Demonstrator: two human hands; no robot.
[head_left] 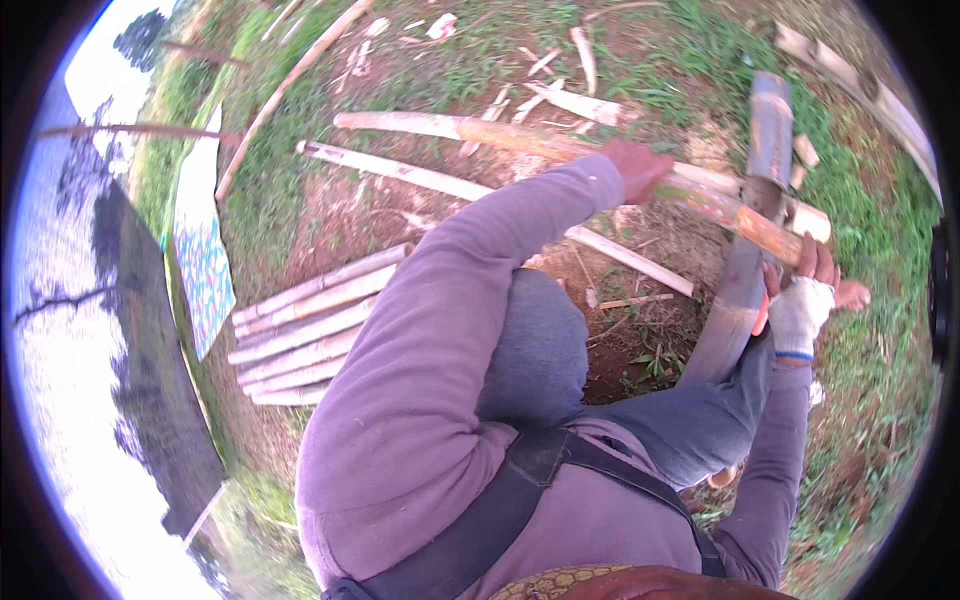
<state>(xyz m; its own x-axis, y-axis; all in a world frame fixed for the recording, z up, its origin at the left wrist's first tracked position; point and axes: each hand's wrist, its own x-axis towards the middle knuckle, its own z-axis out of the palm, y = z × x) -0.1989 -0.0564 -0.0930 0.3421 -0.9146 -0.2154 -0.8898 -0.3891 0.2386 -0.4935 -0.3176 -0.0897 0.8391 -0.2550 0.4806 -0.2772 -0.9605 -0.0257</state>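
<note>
grassy soil (680,60) underlies a long, tan bamboo strip (540,142) (likely light, stiff, best held mid-length), clasped by the left hand (638,170), the grip of the white-gloved right hand (806,300) unclear.

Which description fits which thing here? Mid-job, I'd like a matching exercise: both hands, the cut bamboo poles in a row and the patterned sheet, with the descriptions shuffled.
1. Left hand
2. Right hand
3. Row of cut bamboo poles
4. Patterned sheet

A. Side by side on the ground, left of the person
B. In a white glove that leaves the fingers bare
C. Mostly blue and white, near the picture's left side
D. Ungloved, on the long bamboo strip

Pairs: 1-D, 2-B, 3-A, 4-C
</note>
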